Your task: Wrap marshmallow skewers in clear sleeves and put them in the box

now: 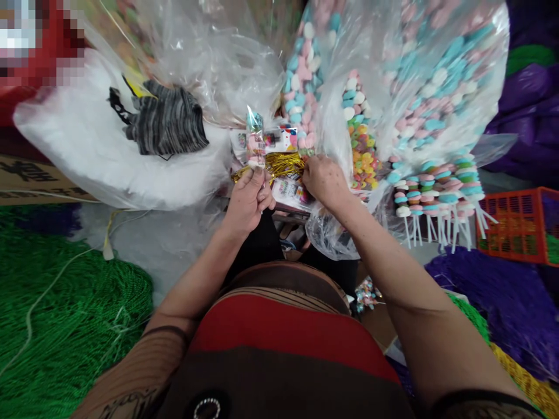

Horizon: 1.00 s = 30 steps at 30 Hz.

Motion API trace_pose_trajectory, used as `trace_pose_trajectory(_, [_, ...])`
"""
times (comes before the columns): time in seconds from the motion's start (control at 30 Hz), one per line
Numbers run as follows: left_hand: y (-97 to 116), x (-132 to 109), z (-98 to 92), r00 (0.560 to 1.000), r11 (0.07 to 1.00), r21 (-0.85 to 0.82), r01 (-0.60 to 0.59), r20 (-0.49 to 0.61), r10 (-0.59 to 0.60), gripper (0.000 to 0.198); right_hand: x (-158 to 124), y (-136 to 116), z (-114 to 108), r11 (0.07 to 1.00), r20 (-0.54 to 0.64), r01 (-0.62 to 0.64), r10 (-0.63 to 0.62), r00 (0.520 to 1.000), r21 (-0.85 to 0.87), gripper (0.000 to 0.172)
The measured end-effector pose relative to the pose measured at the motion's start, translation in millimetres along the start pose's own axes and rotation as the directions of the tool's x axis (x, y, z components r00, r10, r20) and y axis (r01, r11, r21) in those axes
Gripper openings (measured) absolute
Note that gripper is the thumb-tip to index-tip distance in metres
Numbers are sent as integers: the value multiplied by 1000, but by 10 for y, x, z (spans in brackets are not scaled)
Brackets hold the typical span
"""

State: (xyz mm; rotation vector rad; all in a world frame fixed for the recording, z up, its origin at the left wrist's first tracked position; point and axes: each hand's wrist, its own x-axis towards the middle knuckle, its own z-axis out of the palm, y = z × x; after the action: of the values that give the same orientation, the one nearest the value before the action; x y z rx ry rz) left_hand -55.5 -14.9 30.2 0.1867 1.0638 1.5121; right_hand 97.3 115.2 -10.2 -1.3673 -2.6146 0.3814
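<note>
My left hand [251,198] is closed around the lower end of a small clear candy packet [255,139], held upright. Pink and white sweets and a barcode label show through its film. My right hand [324,179] has its fingers curled at the right end of a bundle of gold twist ties [283,164]. What those fingers grip, if anything, is hidden. Printed packets or labels [290,192] lie under and around the ties, just in front of both hands.
White plastic bag [183,180] at left bears a grey striped glove [168,119]. Clear bags of pastel sweets [437,110] fill the back right, above sweets on white sticks [441,189]. An orange crate [506,224] stands far right; green cord [74,308] lies at lower left.
</note>
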Motion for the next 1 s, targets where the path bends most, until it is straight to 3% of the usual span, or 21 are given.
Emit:
trace_pose_trajectory(0.1, [-2,-3,-13,1000,1000,-9,-3,7,3,37,0,-16,-66,1000,-1,4,-4,1000,21,18])
trace_pose_trajectory(0.2, [1,-5,-19,1000,1000,-8,13,2,-13,37,-48,5,-140,986,-63,-3,14,998,165,11])
trace_pose_trajectory(0.33, [-5,0,-23,1000,1000,-22,10,10,-10,37,-115,58,-152,861,-76,-77,133,988,503,10])
trace_pose_trajectory(0.4, [-13,3,-27,1000,1000,-23,8,13,-7,36,-118,75,-137,814,-82,-75,149,985,576,11])
trace_pose_trajectory(0.53, [-29,5,-42,1000,1000,-27,2,28,-2,36,-65,-3,-134,916,-145,44,15,989,399,17])
trace_pose_trajectory(0.63, [-39,8,-56,999,999,-32,-20,49,21,35,4,-171,-131,970,-67,128,-116,991,208,28])
trace_pose_trajectory(0.77, [-51,25,-90,996,999,-10,-47,75,47,37,100,-369,-81,993,70,117,-117,991,12,32])
trace_pose_trajectory(0.83, [-52,30,-109,995,999,-1,-50,82,49,39,140,-398,-62,996,92,86,-86,992,9,32])
trace_pose_trajectory(1.0, [-34,17,-132,994,998,20,-65,86,64,44,194,-332,-119,951,118,39,-78,990,307,20])
